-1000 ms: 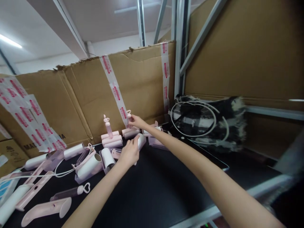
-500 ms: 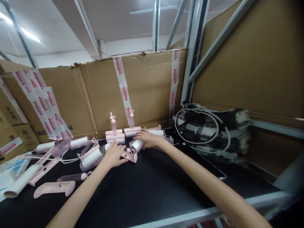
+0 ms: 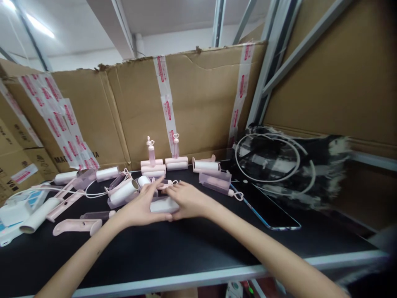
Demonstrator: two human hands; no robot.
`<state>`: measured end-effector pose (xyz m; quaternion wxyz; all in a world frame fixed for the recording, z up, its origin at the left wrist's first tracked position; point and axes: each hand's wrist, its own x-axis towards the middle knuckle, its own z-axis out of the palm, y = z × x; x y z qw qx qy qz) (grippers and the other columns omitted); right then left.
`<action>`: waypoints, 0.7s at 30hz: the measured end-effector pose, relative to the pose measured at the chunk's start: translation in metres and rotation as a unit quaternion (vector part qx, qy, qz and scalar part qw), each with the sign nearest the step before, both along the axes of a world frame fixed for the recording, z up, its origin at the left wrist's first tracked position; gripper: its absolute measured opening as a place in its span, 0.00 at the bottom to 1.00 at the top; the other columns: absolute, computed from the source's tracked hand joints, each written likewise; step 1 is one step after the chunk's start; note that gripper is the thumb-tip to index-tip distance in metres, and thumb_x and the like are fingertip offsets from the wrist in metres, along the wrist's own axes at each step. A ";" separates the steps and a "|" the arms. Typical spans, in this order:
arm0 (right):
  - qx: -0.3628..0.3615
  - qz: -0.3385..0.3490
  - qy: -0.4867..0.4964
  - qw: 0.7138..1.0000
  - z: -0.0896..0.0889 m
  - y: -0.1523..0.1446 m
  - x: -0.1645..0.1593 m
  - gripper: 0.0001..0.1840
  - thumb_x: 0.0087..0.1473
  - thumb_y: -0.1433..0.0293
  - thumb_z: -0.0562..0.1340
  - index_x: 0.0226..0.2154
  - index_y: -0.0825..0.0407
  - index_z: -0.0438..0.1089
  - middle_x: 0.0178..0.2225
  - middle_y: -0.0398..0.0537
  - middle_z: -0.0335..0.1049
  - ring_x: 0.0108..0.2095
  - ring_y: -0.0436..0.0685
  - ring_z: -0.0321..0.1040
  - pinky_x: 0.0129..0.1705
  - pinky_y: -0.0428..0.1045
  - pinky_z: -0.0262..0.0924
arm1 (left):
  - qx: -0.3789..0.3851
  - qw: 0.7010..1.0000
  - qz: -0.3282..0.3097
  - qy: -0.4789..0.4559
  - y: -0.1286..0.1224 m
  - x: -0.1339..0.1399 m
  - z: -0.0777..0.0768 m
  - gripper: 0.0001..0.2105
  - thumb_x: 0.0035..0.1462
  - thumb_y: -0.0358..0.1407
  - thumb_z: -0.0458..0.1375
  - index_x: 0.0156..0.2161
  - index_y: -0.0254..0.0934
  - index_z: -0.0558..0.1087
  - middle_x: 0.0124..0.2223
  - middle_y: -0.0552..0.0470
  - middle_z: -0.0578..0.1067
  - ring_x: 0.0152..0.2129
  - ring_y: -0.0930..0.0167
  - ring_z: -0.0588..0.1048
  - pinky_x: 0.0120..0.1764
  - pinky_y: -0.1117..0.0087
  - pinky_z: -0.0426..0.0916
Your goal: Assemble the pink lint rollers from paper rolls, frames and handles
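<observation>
A white lint roller refill (image 3: 163, 204) lies level between my two hands, low over the black table. My left hand (image 3: 139, 210) is closed on its left end, thumb along the near side. On the other end, my right hand (image 3: 190, 201) grips with the fingers over the top. Just behind them are another white roll (image 3: 144, 181) and a pink handle piece, partly hidden by my fingers. To the right of my right hand lies a translucent purple cover (image 3: 214, 181) with a pink loop. Two pink lint rollers (image 3: 176, 162) stand assembled at the back.
A smartphone (image 3: 268, 207) lies at the right, beside a coiled white cable (image 3: 237, 159) on a dark wrapped bundle. Loose pink handles (image 3: 77, 226), white rolls (image 3: 40, 215) and a white charger (image 3: 17, 213) spread over the left. Cardboard (image 3: 198, 111) walls the back.
My right hand has come left and nearer from the rolls at the back right, bringing a white roll. Both hands now meet on it. The view has shifted slightly.
</observation>
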<state>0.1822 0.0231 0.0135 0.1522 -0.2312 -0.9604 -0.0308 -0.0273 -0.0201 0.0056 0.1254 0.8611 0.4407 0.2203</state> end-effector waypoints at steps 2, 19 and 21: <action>-0.033 0.000 0.039 0.999 -0.005 -0.005 -0.003 0.37 0.38 0.53 0.66 0.47 0.56 0.61 0.45 0.58 0.66 0.44 0.65 0.64 0.46 0.56 0.56 | -0.007 1.000 0.002 0.012 -0.010 -0.005 -0.009 0.40 0.51 0.48 0.57 0.63 0.43 0.41 0.61 0.43 0.57 0.57 0.60 0.56 0.54 0.56 0.56; -0.199 0.120 0.277 0.932 0.008 -0.038 -0.011 0.27 0.51 0.72 0.59 0.53 0.47 0.50 0.53 0.54 0.53 0.49 0.57 0.60 0.50 0.54 0.59 | 0.046 0.990 0.091 -0.102 -0.001 0.002 -0.032 0.30 0.49 0.36 0.59 0.57 0.38 0.54 0.51 0.44 0.67 0.48 0.60 0.65 0.50 0.56 0.60; -0.169 0.147 0.284 0.933 0.010 -0.039 -0.014 0.24 0.51 0.75 0.58 0.50 0.48 0.53 0.51 0.54 0.55 0.51 0.58 0.57 0.50 0.54 0.59 | 0.032 0.990 0.082 -0.108 0.000 0.007 -0.034 0.29 0.46 0.35 0.60 0.54 0.39 0.58 0.52 0.45 0.67 0.49 0.59 0.65 0.50 0.56 0.60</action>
